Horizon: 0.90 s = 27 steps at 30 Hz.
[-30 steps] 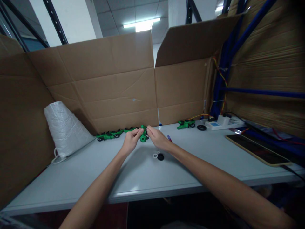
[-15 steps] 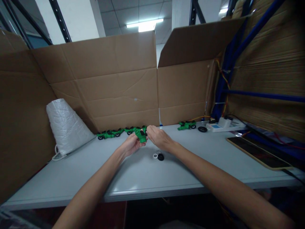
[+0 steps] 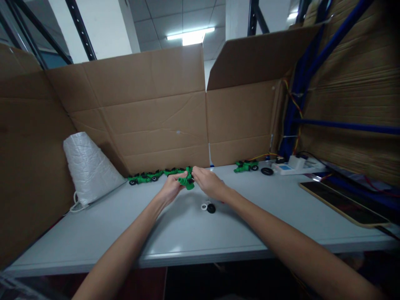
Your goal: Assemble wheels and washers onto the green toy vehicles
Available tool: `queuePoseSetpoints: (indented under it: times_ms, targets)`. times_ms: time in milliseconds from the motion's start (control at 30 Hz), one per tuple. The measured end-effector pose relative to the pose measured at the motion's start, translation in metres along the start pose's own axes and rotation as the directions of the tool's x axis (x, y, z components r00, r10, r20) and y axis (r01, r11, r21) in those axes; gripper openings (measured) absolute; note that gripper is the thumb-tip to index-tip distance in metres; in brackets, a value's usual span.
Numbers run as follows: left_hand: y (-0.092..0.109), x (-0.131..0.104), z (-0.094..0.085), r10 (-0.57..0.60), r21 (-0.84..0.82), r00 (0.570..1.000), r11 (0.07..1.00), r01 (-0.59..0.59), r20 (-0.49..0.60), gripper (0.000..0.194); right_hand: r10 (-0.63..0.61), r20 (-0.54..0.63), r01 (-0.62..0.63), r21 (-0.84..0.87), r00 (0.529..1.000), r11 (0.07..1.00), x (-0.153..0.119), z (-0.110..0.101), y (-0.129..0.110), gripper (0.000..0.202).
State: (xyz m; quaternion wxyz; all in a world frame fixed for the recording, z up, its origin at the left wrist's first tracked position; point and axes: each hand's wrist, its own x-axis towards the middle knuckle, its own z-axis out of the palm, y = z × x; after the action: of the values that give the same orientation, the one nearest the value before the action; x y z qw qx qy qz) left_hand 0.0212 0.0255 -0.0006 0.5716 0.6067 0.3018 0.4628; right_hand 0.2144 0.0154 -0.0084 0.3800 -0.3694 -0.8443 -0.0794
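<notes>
My left hand (image 3: 171,187) is closed around a green toy vehicle (image 3: 186,183) with dark parts, raised a little above the table. On the toy's right side my right hand (image 3: 206,181) has its fingers pressed together against it. Whether those fingers pinch a small part too is hidden. Below the right hand, a black wheel (image 3: 211,208) and a small white ring-shaped piece (image 3: 204,206) lie side by side on the table. Behind the left hand stand several similar green toy vehicles (image 3: 144,178) in a row, partly covered by the hands.
Another green toy vehicle (image 3: 246,166) and a black ring (image 3: 267,171) sit at the back right, beside a white power strip (image 3: 295,165). A flat dark device (image 3: 343,203) rests on the right. A white wrapped bundle (image 3: 90,171) stands left. Cardboard walls (image 3: 150,121) enclose the table (image 3: 237,233).
The held toy has tilted slightly in my hands, and my right fingers have shifted around its side. The view has moved a little; the loose wheel and white piece stay put.
</notes>
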Motion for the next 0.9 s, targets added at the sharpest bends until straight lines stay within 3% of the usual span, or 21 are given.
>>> queuePoseSetpoints:
  times_ms: [133,267,367,533,733,900]
  targets:
    - [0.004,-0.001,-0.003,0.146,0.276,0.989,0.95,-0.144,0.014,0.053,0.187,0.062,-0.197,0.322,0.98,0.926,-0.004,0.012,0.004,0.026]
    - [0.008,-0.001,-0.005,0.238,0.419,0.97,0.876,-0.239,0.055,0.054,0.217,0.117,-0.244,0.575,0.969,0.781,-0.002,0.017,0.008,0.034]
    - [0.01,0.0,-0.006,0.255,0.465,0.964,0.846,-0.262,0.079,0.055,0.216,0.143,-0.256,0.647,0.966,0.718,0.001,0.018,0.012,0.037]
    - [0.011,0.0,-0.008,0.242,0.497,0.965,0.829,-0.257,0.097,0.053,0.21,0.17,-0.269,0.647,0.963,0.713,0.0,0.019,0.016,0.039]
    - [0.002,0.0,-0.011,0.105,0.381,0.985,0.912,-0.149,0.135,0.043,0.218,0.114,-0.246,0.453,0.969,0.857,-0.005,0.017,0.023,0.033]
    - [-0.008,0.001,-0.014,0.026,0.285,0.979,0.955,-0.084,0.201,0.054,0.189,0.156,-0.228,0.288,0.969,0.93,-0.006,0.004,0.031,0.031]
